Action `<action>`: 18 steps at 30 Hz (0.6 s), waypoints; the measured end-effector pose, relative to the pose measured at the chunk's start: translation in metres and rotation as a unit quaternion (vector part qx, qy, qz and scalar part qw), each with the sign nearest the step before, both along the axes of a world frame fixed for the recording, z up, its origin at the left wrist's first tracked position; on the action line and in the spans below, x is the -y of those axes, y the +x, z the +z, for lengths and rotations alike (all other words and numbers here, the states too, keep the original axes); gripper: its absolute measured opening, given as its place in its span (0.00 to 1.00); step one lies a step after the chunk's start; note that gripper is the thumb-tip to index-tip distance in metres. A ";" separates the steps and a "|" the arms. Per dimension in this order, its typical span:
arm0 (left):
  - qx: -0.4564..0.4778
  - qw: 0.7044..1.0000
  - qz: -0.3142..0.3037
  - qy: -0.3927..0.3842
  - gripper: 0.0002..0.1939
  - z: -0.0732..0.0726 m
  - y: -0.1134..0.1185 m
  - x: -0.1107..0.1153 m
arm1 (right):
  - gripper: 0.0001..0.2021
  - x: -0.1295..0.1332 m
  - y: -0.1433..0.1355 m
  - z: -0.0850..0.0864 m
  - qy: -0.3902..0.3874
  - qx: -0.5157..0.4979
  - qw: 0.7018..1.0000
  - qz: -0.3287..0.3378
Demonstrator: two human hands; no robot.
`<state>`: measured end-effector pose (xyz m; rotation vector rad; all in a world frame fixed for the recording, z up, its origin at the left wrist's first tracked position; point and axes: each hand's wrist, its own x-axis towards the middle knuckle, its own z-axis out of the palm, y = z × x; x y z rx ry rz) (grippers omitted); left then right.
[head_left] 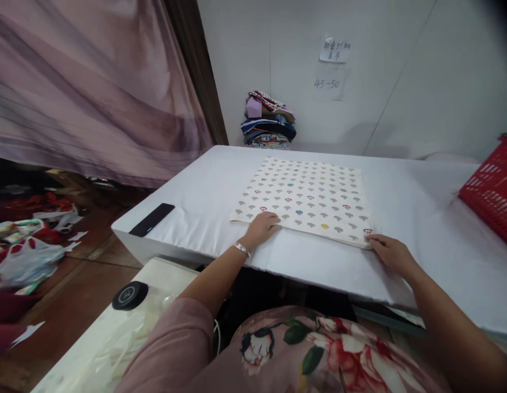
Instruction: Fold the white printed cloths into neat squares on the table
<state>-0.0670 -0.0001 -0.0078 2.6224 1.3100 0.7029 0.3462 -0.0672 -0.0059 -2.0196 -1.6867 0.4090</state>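
Note:
A white cloth (306,191) printed with grey mushrooms and a few red, blue and yellow ones lies folded flat in layers on the white-covered table (196,185). At its near edge, left of the middle, my left hand (262,228) has its fingers closed on the fabric, and a silver bracelet circles that wrist. The near right corner of the cloth is pinched between the thumb and fingers of my right hand (390,254). Both hands rest low, close to the tabletop.
A black phone-like slab (152,219) lies at the table's left edge. Folded cloths (269,123) are stacked by the wall, and a red plastic basket (493,188) stands at right. On a lower side surface sits a round black object (130,295). Pink drapery (93,82) hangs at left.

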 end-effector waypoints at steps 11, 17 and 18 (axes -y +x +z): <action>0.001 1.000 0.002 -0.003 0.16 0.007 0.007 -0.004 | 0.21 0.014 -0.024 0.021 0.113 0.253 0.955 0.110; 0.002 1.000 0.005 0.028 0.14 0.002 0.009 -0.003 | 0.16 -0.012 -0.083 0.011 0.129 0.156 0.939 0.279; 0.005 0.999 0.000 0.035 0.14 0.001 0.009 -0.003 | 0.16 -0.016 -0.091 0.009 0.126 0.149 0.937 0.290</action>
